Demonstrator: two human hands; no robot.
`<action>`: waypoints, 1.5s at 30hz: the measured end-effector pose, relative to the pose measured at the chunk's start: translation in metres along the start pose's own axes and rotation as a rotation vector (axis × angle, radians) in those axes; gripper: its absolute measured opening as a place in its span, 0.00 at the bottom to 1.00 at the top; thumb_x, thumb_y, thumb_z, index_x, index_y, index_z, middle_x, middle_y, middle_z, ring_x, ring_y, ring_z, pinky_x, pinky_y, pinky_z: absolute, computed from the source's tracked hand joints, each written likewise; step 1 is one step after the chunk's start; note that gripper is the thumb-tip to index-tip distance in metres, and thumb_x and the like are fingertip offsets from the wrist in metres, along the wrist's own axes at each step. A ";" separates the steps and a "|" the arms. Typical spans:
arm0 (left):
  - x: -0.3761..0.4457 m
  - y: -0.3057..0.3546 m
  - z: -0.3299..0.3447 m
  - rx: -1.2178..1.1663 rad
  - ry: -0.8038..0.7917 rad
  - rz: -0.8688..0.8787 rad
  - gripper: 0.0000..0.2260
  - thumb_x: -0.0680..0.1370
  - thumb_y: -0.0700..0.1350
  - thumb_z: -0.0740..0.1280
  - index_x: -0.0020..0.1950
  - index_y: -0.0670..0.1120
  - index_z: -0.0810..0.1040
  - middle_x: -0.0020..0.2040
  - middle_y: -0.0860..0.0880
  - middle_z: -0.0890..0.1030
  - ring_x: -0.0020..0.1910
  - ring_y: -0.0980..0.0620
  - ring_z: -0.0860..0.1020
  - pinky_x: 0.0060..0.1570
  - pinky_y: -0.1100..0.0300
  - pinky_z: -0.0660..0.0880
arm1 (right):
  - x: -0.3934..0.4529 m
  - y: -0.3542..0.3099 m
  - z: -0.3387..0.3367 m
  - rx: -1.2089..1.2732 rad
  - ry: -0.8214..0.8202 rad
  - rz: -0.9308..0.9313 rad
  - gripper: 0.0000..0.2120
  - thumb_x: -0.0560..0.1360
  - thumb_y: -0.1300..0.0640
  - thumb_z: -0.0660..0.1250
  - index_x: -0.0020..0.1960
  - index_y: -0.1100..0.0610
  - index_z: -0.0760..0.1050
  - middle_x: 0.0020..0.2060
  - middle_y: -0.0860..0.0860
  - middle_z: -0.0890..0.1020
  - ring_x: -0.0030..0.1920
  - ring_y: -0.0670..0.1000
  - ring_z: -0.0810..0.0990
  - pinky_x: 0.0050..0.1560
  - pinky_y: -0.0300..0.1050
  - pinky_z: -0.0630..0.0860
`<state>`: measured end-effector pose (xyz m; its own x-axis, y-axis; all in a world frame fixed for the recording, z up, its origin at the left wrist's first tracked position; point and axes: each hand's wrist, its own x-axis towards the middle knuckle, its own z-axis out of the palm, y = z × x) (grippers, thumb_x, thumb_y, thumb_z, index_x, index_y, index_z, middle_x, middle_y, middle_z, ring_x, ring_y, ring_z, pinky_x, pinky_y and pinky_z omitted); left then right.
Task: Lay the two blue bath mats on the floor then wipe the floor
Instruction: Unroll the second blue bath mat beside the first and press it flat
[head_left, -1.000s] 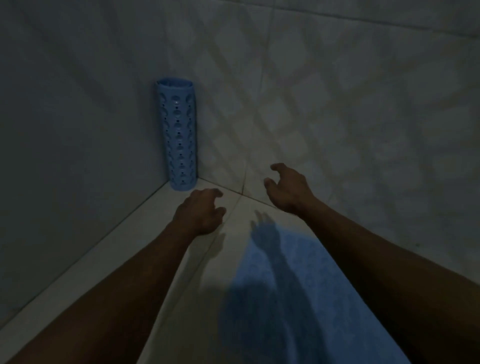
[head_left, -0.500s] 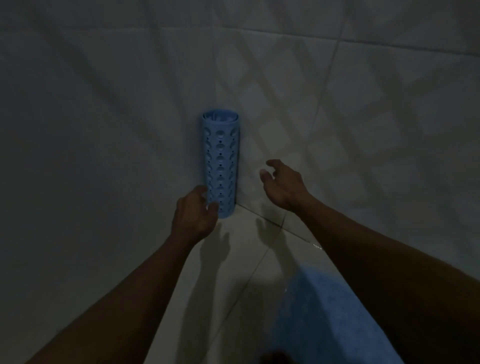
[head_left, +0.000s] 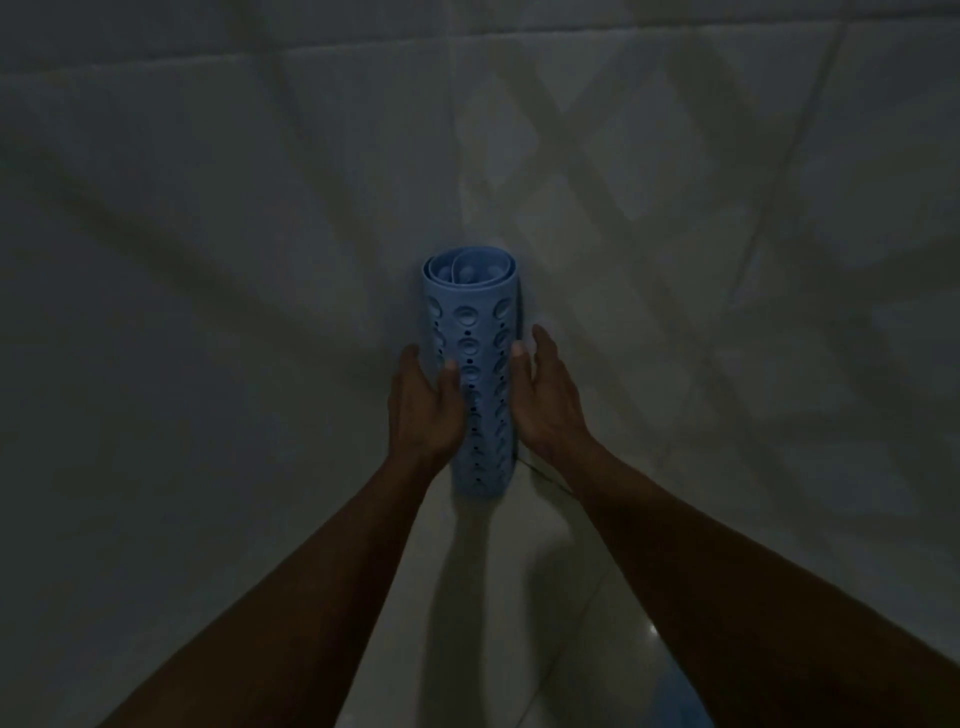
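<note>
A light-blue rubber bath mat rolled into a tube (head_left: 475, 374), dotted with round suction cups and small holes, stands on end in the corner where two pale tiled walls (head_left: 208, 234) meet the glossy pale tiled floor (head_left: 498, 597). Its long axis runs upright, leaning slightly, with the open top end facing up toward the camera; inside that opening only the mat's own inner coil and a few suction cups show. The lower end rests on the floor against the corner seam.

The left hand (head_left: 423, 402) presses against the left side of the roll, thumb laid across its front, fingers curling round the side. The right hand (head_left: 545, 400) sits flat on the right side, palm inward, fingers extended upward along the tube. Together they clasp the roll between them at mid-height, neither hand fully closed around it.

At the bottom edge, right of centre, a sliver of a second blue mat (head_left: 680, 701) lies on the floor beside the right forearm.
</note>
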<state>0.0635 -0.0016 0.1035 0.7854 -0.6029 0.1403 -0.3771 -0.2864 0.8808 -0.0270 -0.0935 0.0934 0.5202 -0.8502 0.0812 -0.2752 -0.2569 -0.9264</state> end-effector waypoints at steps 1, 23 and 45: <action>0.005 0.001 0.003 -0.031 0.006 0.014 0.29 0.84 0.56 0.57 0.80 0.43 0.56 0.75 0.46 0.66 0.72 0.48 0.68 0.67 0.58 0.68 | 0.006 0.003 0.005 0.009 -0.002 -0.014 0.33 0.81 0.35 0.47 0.81 0.49 0.47 0.79 0.52 0.58 0.77 0.54 0.60 0.76 0.54 0.58; -0.008 0.003 0.010 -0.503 -0.103 -0.182 0.27 0.76 0.68 0.64 0.64 0.50 0.80 0.56 0.52 0.85 0.52 0.56 0.84 0.52 0.58 0.81 | -0.024 -0.013 0.006 0.215 -0.012 -0.026 0.24 0.79 0.32 0.52 0.64 0.47 0.66 0.57 0.47 0.79 0.55 0.48 0.79 0.54 0.46 0.76; -0.171 0.181 0.054 -0.690 -0.550 0.118 0.38 0.62 0.72 0.73 0.64 0.50 0.78 0.56 0.54 0.84 0.51 0.58 0.84 0.50 0.60 0.81 | -0.184 -0.090 -0.216 0.083 0.654 -0.027 0.20 0.79 0.33 0.52 0.60 0.47 0.65 0.48 0.46 0.81 0.45 0.45 0.82 0.46 0.45 0.79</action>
<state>-0.1655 0.0095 0.2148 0.3460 -0.9233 0.1667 0.0784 0.2056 0.9755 -0.2722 -0.0131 0.2412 -0.0802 -0.9546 0.2868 -0.1919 -0.2675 -0.9443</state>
